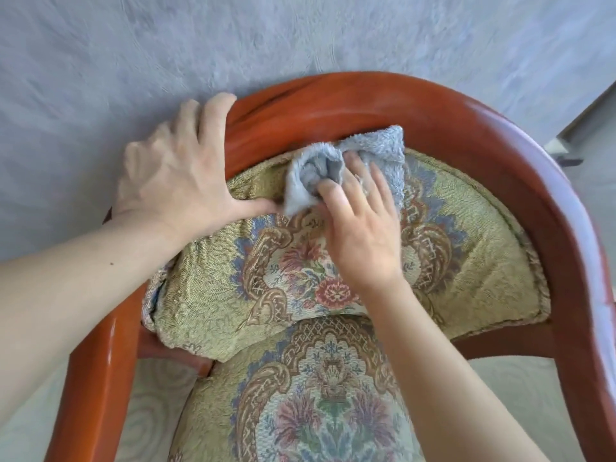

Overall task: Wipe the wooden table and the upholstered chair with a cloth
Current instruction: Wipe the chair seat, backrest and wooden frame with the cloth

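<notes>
The upholstered chair (466,261) fills the view from above: a curved red-brown wooden frame around a floral tapestry backrest and seat. A grey-blue fluffy cloth (373,148) lies bunched against the top of the backrest, just under the wooden top rail. My right hand (360,221) presses on the cloth, fingers spread over it, with a fold of it pinched at the thumb. My left hand (180,175) grips the top rail at its left end, thumb lying on the fabric next to the cloth. The wooden table is out of sight.
A pale grey textured wall (200,45) stands right behind the chair. Light patterned floor (150,411) shows under the left armrest and at the right. A skirting edge (566,141) appears at the far right.
</notes>
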`<state>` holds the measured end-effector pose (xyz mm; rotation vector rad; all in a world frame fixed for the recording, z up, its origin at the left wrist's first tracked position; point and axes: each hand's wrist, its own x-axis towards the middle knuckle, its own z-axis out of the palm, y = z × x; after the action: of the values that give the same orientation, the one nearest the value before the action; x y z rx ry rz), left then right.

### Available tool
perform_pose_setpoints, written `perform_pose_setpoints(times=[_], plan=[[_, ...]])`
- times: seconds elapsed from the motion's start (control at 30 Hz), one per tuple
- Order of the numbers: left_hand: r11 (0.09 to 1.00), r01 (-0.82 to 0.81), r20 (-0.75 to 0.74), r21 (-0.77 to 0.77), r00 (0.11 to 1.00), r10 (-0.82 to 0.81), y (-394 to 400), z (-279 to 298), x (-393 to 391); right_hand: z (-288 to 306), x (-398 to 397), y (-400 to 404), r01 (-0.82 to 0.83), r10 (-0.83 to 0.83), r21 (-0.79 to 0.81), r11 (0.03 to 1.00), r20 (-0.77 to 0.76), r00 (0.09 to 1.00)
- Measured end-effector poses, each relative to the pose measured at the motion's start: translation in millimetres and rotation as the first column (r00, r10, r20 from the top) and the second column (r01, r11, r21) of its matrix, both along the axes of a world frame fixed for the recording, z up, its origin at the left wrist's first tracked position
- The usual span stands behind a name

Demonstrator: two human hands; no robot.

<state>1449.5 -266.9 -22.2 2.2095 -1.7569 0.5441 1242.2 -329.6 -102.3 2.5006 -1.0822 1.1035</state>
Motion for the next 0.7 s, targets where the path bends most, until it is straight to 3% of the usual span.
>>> perform_pose_setpoints(times=[0.07,0.17,0.3,0.43,0.53,0.63,0.7], plan=[[1.000,0.002,0.011,0.004,1.000,-0.002,-0.5,-0.6,1.1,-3.2,-27.2,-6.3,0.156,-0.156,0.010,0.988,-0.028,0.987],[0.999,0.021,0.023,-0.023,1.000,-0.021,-2.6,-2.9,2.5,-8.8,-37.9,0.6,0.393,-0.398,0.063,0.917,0.160,0.903],[0.999,0.011,0.017,-0.037,1.000,-0.011,-2.1,-4.6,3.7,-4.9,8.8,5.7,0.313,-0.356,0.173,0.934,0.365,0.861],[1.000,-0.001,-0.028,-0.028,1.000,0.000,-0.7,-2.4,0.2,-6.8,52.2,22.5,0.009,-0.040,0.128,0.992,0.242,0.969],[1.000,0.004,-0.045,-0.025,0.999,-0.005,0.6,-1.0,-0.9,-5.0,39.4,19.9,-0.045,0.036,0.093,0.995,0.103,0.994],[1.000,0.009,-0.024,-0.017,1.000,-0.010,0.8,0.4,-0.4,-6.2,-8.8,2.3,0.079,-0.075,0.036,0.996,-0.089,0.993],[1.000,0.003,0.010,-0.009,1.000,-0.003,0.4,0.0,0.9,-10.9,-36.3,0.1,0.273,-0.273,0.059,0.960,-0.006,0.962]])
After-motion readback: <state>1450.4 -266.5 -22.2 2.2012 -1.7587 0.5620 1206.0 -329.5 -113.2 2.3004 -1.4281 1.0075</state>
